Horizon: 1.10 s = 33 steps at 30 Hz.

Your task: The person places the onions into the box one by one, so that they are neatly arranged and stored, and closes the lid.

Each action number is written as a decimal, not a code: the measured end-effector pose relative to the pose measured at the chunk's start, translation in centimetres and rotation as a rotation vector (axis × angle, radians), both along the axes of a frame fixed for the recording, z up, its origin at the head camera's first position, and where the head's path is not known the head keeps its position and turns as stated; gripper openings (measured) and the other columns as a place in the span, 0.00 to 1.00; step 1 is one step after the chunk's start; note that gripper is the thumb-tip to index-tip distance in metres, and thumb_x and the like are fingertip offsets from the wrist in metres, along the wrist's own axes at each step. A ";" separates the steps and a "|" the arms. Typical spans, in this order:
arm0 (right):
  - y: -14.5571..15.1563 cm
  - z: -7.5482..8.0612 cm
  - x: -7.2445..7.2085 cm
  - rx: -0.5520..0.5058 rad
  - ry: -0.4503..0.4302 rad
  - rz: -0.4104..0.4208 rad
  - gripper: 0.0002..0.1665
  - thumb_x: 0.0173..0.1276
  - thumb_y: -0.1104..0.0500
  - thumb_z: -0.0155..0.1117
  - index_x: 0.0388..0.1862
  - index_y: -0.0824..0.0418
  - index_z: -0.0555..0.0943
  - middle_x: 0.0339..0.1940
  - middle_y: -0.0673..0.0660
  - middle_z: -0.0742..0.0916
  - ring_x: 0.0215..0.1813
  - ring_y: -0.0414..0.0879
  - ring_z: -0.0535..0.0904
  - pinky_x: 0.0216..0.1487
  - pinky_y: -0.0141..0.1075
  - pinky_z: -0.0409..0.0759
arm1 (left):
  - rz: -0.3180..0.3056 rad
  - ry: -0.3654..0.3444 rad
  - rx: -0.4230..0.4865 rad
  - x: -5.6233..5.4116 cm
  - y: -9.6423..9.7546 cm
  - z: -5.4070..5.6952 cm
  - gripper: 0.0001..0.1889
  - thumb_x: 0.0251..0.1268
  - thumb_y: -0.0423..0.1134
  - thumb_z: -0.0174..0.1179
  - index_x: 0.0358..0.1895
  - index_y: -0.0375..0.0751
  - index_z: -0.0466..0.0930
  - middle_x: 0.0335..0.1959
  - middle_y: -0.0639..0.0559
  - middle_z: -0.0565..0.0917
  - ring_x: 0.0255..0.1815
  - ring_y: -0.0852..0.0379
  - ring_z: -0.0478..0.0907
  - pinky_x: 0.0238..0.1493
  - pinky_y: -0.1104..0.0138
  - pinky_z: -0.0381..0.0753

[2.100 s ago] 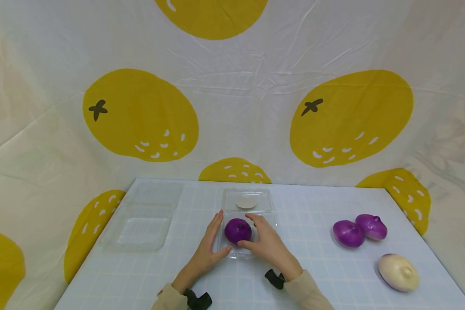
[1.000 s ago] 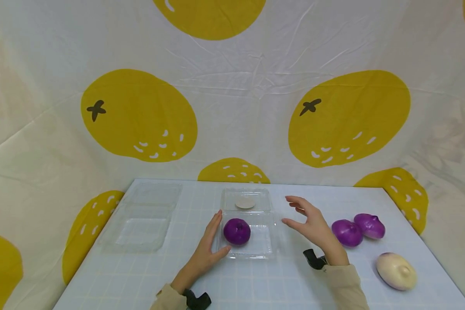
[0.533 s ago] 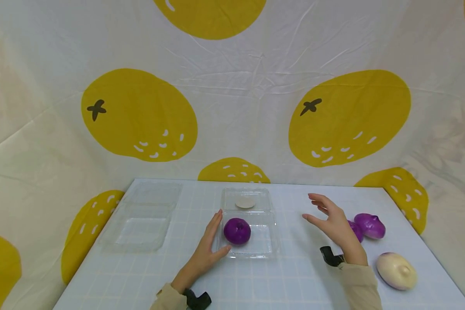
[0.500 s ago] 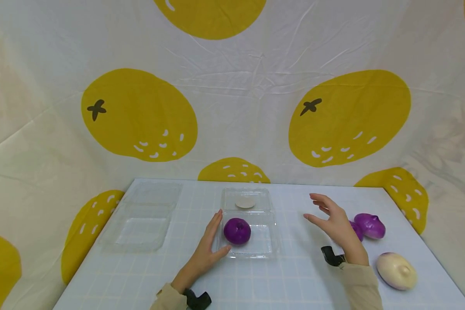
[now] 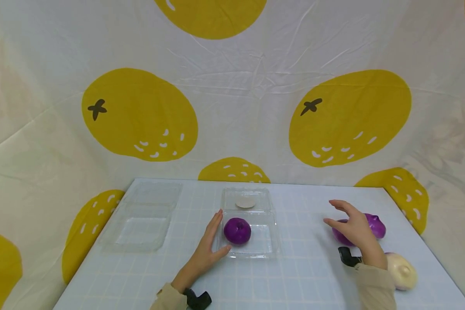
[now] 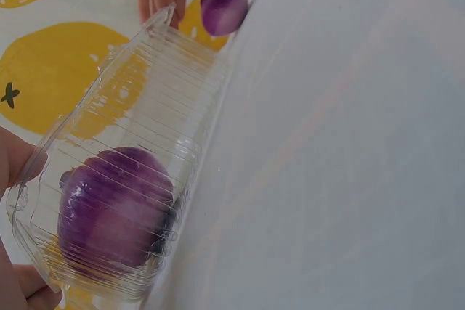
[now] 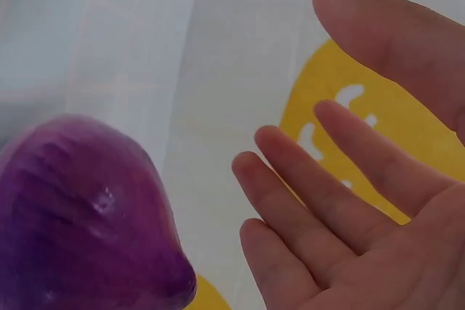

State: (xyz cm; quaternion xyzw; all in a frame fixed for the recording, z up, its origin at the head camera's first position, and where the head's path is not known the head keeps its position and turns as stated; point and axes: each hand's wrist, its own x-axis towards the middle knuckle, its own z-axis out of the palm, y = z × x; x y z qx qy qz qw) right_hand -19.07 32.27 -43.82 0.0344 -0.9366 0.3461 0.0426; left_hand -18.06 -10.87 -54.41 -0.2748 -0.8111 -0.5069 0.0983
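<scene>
Currently, the left hand (image 5: 206, 249) is spread, thumb parted from straight fingers, touching the left edge of an open, hinged clear-plastic container (image 5: 261, 239), whose lower tray holds a round purple onion (image 5: 237, 231) in its left half. Separately, the right hand (image 5: 355, 228) is positioned with thumb and fingers parted, partly covering a rounded purple onion (image 5: 339, 237) and a pointed purple onion (image 5: 376, 225). Nearer the viewer, a cream-coloured onion (image 5: 404, 273) lies partly behind the beige right sleeve (image 5: 376, 286) on the white gridded table (image 5: 294, 280).

Backdrop (image 5: 248, 112): pale creased cloth, nine through twelve to three o'clock, printed with yellow fruits (image 5: 139, 116). White grid-patterned table (image 5: 279, 282), six o'clock.
</scene>
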 end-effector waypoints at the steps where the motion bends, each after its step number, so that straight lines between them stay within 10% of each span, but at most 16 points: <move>1: 0.3 0.0 0.1 0.009 -0.002 -0.001 0.40 0.64 0.49 0.71 0.69 0.65 0.69 0.66 0.75 0.74 0.67 0.70 0.67 0.62 0.69 0.64 | -0.002 -0.003 0.004 0.0 0.0 0.1 0.47 0.62 0.41 0.66 0.79 0.37 0.47 0.80 0.41 0.50 0.80 0.43 0.44 0.71 0.41 0.49; 11: 3.2 0.1 1.1 0.068 -0.085 -0.005 0.42 0.63 0.50 0.72 0.69 0.68 0.67 0.65 0.77 0.73 0.62 0.74 0.68 0.56 0.66 0.74 | -0.013 -0.004 0.009 0.0 0.2 0.3 0.46 0.62 0.41 0.65 0.78 0.33 0.48 0.80 0.42 0.50 0.80 0.41 0.43 0.73 0.41 0.47; 33: 5.5 -0.8 1.3 0.023 -0.207 0.020 0.44 0.56 0.61 0.75 0.71 0.67 0.67 0.68 0.79 0.68 0.67 0.78 0.58 0.57 0.76 0.57 | -0.009 -0.009 0.009 -0.1 0.0 0.1 0.47 0.60 0.41 0.65 0.79 0.35 0.48 0.80 0.41 0.50 0.80 0.43 0.43 0.72 0.40 0.48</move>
